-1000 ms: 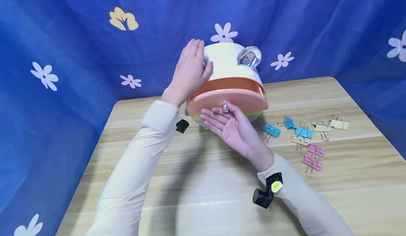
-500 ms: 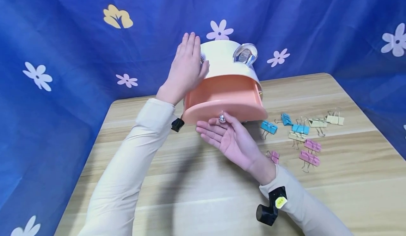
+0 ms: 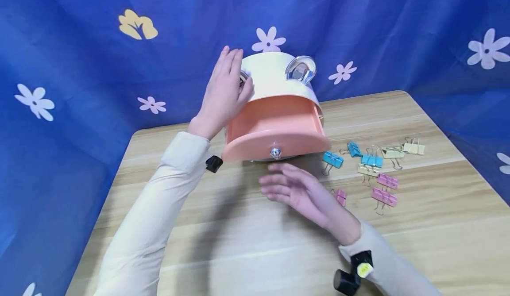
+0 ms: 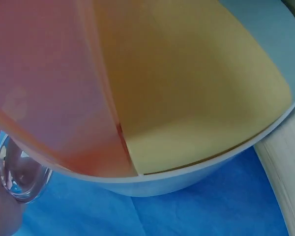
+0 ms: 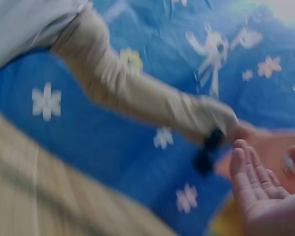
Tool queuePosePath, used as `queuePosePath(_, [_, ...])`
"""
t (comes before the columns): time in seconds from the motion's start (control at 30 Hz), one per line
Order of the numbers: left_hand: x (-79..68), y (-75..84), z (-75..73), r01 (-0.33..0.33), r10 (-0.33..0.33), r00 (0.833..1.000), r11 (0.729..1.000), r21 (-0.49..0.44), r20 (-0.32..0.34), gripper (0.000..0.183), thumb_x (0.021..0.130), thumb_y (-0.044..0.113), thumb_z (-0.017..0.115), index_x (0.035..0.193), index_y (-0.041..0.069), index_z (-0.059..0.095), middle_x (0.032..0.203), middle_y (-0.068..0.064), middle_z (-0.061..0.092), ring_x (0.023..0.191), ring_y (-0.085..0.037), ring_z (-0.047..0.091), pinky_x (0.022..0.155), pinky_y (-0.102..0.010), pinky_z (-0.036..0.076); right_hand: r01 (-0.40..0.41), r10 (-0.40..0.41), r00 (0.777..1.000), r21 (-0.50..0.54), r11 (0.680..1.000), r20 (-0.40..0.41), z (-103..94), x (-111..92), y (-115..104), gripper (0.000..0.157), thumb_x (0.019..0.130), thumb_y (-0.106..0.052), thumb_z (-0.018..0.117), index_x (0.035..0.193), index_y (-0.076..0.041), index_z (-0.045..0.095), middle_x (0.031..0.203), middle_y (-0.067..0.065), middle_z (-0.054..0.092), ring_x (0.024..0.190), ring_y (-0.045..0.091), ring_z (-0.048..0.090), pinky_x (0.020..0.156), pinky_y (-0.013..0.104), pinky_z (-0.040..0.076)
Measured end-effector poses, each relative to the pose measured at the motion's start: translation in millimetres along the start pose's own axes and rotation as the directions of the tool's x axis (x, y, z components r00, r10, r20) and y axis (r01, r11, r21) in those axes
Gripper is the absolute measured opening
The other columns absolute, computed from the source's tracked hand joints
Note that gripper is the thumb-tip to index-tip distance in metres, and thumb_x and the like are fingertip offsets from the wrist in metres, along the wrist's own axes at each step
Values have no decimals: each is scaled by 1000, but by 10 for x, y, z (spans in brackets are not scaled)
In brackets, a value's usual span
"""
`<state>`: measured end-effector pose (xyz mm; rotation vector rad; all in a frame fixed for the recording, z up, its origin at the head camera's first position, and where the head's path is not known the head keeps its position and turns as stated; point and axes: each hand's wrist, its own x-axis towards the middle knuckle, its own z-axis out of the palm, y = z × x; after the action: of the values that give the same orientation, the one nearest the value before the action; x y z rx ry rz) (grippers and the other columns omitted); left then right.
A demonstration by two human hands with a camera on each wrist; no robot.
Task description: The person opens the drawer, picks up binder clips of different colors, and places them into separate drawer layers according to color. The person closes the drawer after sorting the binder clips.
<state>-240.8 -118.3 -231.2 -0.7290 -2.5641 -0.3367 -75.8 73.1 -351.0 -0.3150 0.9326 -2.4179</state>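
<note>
A white storage box (image 3: 275, 72) with shiny silver ears stands at the back of the table. Its top pink drawer (image 3: 279, 148) is pulled out, with a silver knob (image 3: 275, 153) on the front; I see nothing inside it. My left hand (image 3: 225, 90) rests with straight fingers against the box's upper left, by the left ear. Just below the knob, and apart from it, is my right hand (image 3: 300, 194), fingers loosely extended and holding nothing. In the left wrist view a yellow drawer (image 4: 201, 93) lies beside the pink one.
Several binder clips lie to the right of the box: blue ones (image 3: 332, 159), cream ones (image 3: 413, 148) and pink ones (image 3: 384, 196). A pink clip (image 3: 340, 196) is partly hidden by my right hand. Blue flowered cloth (image 3: 191, 30) hangs behind the wooden table (image 3: 247, 251).
The pink drawer has slid out towards me with my right hand at its knob. My right hand has since let go of the knob and moved back. My left hand stays on the box.
</note>
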Motion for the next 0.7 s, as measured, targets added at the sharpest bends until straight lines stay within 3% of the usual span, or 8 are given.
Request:
queuePosePath(0.1, [-19,-28,27,-7,7,1000,1000,-12,-22,57,100,24,41,146,-8,31,151,-22,32,147,-30,12,117,-30,3,59,-110,984,-325,944,-141,-291,-233,57,23,99,-10,49,117,3,54,108,16,67,102,26,65,93,40,50])
queuePosePath(0.17, [-10,-27,47,-16,16,999,1000,-14,-32,56,100,23,42,145,-8,32,150,-23,33,147,-30,12,118,-31,3,55,-230,943,-569,821,-241,-474,-369,106,20,95,-7,55,111,5,57,103,16,68,96,22,67,88,37,53])
queuePosePath(0.23, [-4,-25,52,-23,23,999,1000,-7,-35,55,100,23,42,144,-9,34,150,-24,33,147,-31,12,118,-32,4,12,-362,892,-786,618,-271,-618,-469,166,15,91,-3,61,104,4,62,95,12,69,87,16,67,79,31,55])
queuePosePath(0.3, [-10,-26,43,-26,26,999,1000,3,-38,54,100,22,42,143,-9,36,147,-25,36,146,-32,15,118,-33,6,-17,-483,854,-937,349,-195,-738,-537,221,12,84,1,68,96,-1,66,90,7,69,80,13,64,71,27,54])
queuePosePath(0.4, [-19,-14,32,-29,30,999,999,17,-36,50,99,21,44,138,-11,42,134,-27,47,145,-34,19,118,-35,9,-24,-609,793,-998,-55,14,-897,-606,268,21,73,7,72,89,-6,69,89,2,65,79,15,59,67,27,50])
queuePosePath(0.47, [-23,-2,23,-30,31,999,999,25,-33,48,98,20,44,133,-11,46,120,-27,52,143,-34,23,118,-34,11,-34,-649,752,-978,-206,111,-985,-638,269,26,68,9,74,89,-6,69,93,4,63,83,19,57,70,30,47])
queuePosePath(0.53, [-21,9,12,-32,33,999,999,35,-25,46,98,20,44,130,-12,48,110,-26,54,142,-34,26,118,-33,11,-55,-674,729,-970,-238,124,-1051,-661,255,30,65,8,76,92,-3,69,99,10,60,89,26,55,77,34,43])
queuePosePath(0.7, [-28,8,-5,-28,29,999,998,50,-21,42,98,20,44,126,-10,50,109,-24,54,142,-33,28,117,-28,9,-131,-694,720,-978,-160,17,-1154,-667,204,45,67,4,81,109,3,64,112,21,56,104,39,49,89,50,37])
